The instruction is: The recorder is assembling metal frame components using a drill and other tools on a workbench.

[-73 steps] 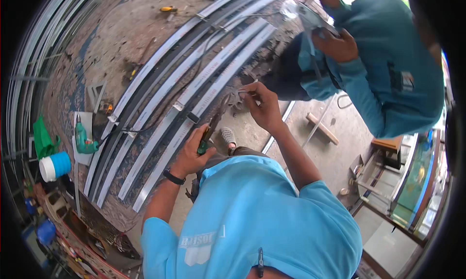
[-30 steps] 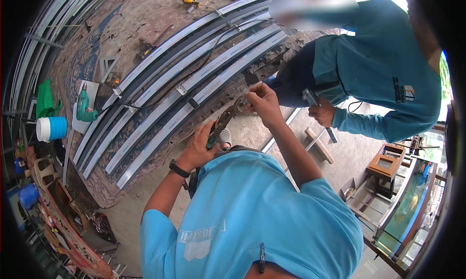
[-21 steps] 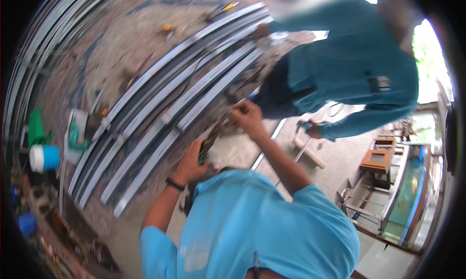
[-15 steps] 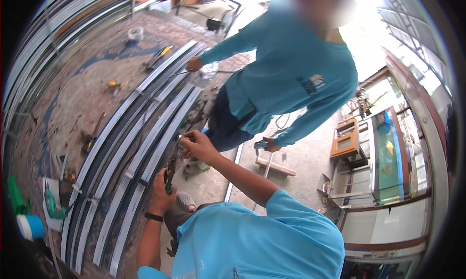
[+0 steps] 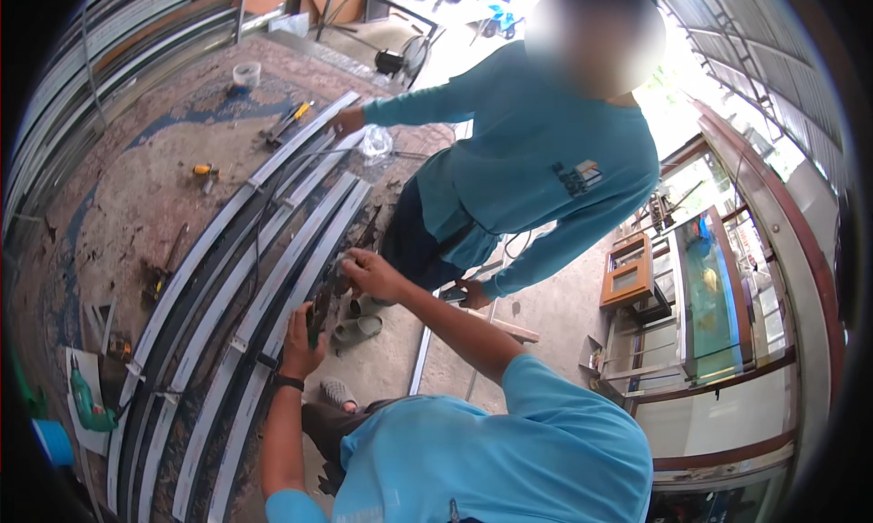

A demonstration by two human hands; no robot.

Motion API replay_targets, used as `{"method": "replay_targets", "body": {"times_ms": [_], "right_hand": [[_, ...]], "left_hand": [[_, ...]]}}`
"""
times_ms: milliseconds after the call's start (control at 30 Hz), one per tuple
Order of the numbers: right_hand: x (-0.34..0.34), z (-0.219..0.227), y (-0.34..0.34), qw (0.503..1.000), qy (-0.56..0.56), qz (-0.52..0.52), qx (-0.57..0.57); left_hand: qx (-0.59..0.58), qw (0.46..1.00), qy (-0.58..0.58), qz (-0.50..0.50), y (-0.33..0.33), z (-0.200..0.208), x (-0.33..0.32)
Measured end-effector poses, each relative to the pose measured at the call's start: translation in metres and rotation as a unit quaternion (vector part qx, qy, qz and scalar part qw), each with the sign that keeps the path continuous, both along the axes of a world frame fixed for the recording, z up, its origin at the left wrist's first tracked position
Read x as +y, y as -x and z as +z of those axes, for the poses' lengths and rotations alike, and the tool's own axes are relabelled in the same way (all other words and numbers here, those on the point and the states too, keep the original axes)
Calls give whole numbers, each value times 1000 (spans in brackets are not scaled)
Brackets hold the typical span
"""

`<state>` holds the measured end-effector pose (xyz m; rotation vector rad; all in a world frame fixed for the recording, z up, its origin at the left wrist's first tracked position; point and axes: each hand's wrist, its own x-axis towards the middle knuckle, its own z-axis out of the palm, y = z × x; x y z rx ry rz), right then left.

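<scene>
View has swung up and right versus the earlier frames: the co-worker [image 5: 546, 159] in a teal long-sleeve shirt now fills the upper middle, where before only part of the body showed at the top right edge. The green drill [image 5: 89, 405] and blue-and-white container have slid to the far lower left; the container is nearly out of view now.

Both hands have kept to the same spot on the work. Left hand [image 5: 300, 336] is closed around a dark tool [image 5: 318, 309], held upright just beside the edge of the nearest rail [image 5: 273, 314]. Right hand [image 5: 368, 276] is pinched over the tool's top end, fingers curled; what it grips there is too small to tell. So the grip and the working point match the earlier frames, only the head turned; I judge the same fitting step is still in hand.

The long curved grey rails lie side by side on the surface [image 5: 136, 205], a worn patterned cover under them. The tool sits at the right-hand rail, about mid-length.

Co-worker now has one hand [image 5: 348, 121] resting on the far end of a rail, next to a clear plastic bag [image 5: 376, 144]; the other hand [image 5: 468, 294] hangs low holding a small dark object. Earlier that arm was bent near the chest. A yellow-handled tool [image 5: 205, 170] and a white cup [image 5: 245, 73] lie on the far surface.
</scene>
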<state>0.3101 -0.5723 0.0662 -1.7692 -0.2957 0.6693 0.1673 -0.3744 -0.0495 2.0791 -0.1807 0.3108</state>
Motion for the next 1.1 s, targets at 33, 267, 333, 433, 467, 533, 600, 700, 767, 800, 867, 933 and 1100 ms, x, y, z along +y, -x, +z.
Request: {"method": "replay_targets", "body": {"times_ms": [33,267,333,433,467,533,600,700,767,800,867,933,1100], "right_hand": [[4,4,2,1000,11,-8,7],[-12,-7,-18,1000,-17,-15,8],[-11,-9,-19,999,-33,-9,9],[-11,-12,-15,999,-22,-31,5],[-10,-7,-13,999,-25,-37,4],[-16,-16,-16,999,-31,-38,7],[-21,-22,-19,999,-24,-44,3],[-23,-19,-19,998,-18,-60,13],[-27,-24,-19,997,-17,-77,23],[-29,-28,-18,995,-19,-89,39],[-27,-24,-13,994,24,-103,31],[-33,-20,-6,997,-8,-75,25],[-26,0,28,998,-34,-57,6]], "left_hand": [[-23,1000,2,0,-3,-3,1],[-31,999,-1,11,-22,8,-4],[-13,1000,12,11,-20,6,-3],[14,1000,9,2,-18,8,-2],[12,1000,12,-1,-19,10,-1],[17,1000,-5,-1,-21,14,-2],[13,1000,-12,-1,-23,12,-4],[23,1000,-21,1,-29,8,-6],[23,999,-49,-2,-34,7,-6],[39,998,-44,-13,-30,6,-4],[35,999,6,-30,-20,11,-9],[39,998,20,-34,-8,13,-13],[43,997,35,-60,28,40,-9]]}}
